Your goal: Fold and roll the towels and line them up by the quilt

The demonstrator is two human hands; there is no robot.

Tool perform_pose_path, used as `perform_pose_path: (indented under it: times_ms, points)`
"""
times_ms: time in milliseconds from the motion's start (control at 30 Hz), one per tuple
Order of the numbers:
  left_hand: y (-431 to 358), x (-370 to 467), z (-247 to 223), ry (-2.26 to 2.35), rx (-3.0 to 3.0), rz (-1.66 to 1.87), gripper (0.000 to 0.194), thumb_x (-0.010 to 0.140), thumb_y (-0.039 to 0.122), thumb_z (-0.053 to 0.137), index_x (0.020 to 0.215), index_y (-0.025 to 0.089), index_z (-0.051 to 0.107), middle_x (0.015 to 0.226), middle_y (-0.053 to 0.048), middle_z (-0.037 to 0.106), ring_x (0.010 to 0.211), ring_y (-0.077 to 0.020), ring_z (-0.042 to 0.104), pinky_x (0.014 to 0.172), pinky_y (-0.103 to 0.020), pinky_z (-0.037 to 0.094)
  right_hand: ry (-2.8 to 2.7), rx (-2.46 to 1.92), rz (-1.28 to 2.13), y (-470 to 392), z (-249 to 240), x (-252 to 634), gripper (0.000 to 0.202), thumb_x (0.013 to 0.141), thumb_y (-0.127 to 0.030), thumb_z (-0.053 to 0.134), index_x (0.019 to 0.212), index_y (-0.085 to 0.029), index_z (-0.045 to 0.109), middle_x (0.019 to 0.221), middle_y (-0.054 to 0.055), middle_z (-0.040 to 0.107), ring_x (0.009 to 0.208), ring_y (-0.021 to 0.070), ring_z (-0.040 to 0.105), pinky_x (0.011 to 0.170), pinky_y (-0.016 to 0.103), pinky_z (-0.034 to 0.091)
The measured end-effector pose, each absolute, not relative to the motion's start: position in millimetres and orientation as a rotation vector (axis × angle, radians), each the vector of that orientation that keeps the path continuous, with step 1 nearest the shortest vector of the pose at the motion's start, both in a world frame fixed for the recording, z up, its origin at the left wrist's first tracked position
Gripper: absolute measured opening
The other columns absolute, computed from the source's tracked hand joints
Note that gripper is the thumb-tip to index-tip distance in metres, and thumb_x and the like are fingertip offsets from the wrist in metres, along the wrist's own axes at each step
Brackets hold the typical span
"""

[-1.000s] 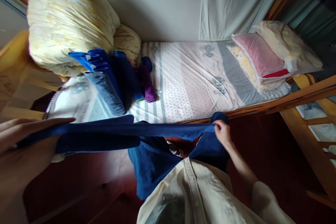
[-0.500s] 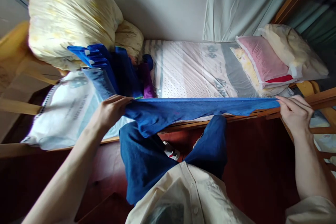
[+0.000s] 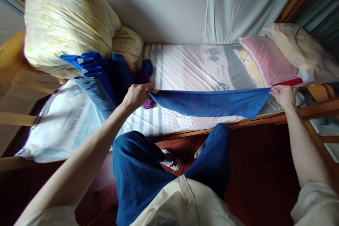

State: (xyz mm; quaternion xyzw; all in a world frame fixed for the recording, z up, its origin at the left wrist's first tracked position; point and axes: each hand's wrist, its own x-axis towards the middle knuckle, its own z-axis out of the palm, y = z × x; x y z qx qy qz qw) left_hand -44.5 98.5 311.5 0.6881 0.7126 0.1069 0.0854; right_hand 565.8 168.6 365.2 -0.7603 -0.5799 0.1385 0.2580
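Note:
A blue towel [image 3: 209,104] is stretched sideways between my hands, above the front part of the bed. My left hand [image 3: 137,96] pinches its left corner, and my right hand [image 3: 284,96] pinches the right one. The cloth's lower edge hangs loose over the striped, dotted bed sheet [image 3: 182,65]. Left of my left hand lie several folded blue cloths [image 3: 96,65], a rolled lighter blue cloth [image 3: 94,91] and a purple cloth [image 3: 148,104], partly hidden behind the hand.
A large yellow quilt bundle [image 3: 69,21] stands at the bed's left end. Pink bedding [image 3: 270,60] and a cream bag-like bundle [image 3: 312,53] lie at the right end. The wooden bed edge [image 3: 180,135] runs before my knees. A pale curtain [image 3: 238,7] hangs behind.
Both hands have moved forward over the bed, the left one also rightward and the right one slightly leftward. The towel moved with them and hangs lower between the hands.

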Motion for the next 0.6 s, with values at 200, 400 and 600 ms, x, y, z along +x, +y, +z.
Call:
perform_pose_path:
  times_ms: [200, 400, 600]
  points:
    - [127, -42, 314, 2.218, 2.145, 0.867, 0.027, 0.099, 0.019, 0.050, 0.107, 0.010, 0.074, 0.099, -0.008, 0.077, 0.086, -0.0142, 0.066, 0.085, -0.026, 0.051, -1.423, -1.848, 0.266, 213, 317, 553, 0.023, 0.093, 0.001, 0.060, 0.109, 0.001, 0.076, 0.108, 0.029, 0.078, 0.093, 0.0184, 0.079, 0.086, 0.026, 0.056]
    - [95, -39, 271, 2.155, 2.183, 0.836, 0.032, 0.104, 0.024, 0.043, 0.110, 0.013, 0.073, 0.101, -0.010, 0.074, 0.091, -0.0161, 0.068, 0.084, -0.027, 0.052, -1.411, -1.730, 0.244, 212, 240, 564, 0.026, 0.089, 0.000, 0.057, 0.106, -0.003, 0.077, 0.115, 0.025, 0.077, 0.105, 0.0214, 0.076, 0.098, 0.033, 0.058]
    - [58, -26, 167, 1.944, 2.235, 0.152, 0.031, 0.093, 0.010, 0.046, 0.102, 0.019, 0.074, 0.102, -0.013, 0.076, 0.108, -0.0279, 0.067, 0.089, -0.037, 0.055, -1.660, -1.851, 0.356, 178, 146, 562, 0.023, 0.084, -0.007, 0.058, 0.089, -0.015, 0.079, 0.112, 0.015, 0.079, 0.108, 0.0255, 0.073, 0.105, 0.041, 0.056]
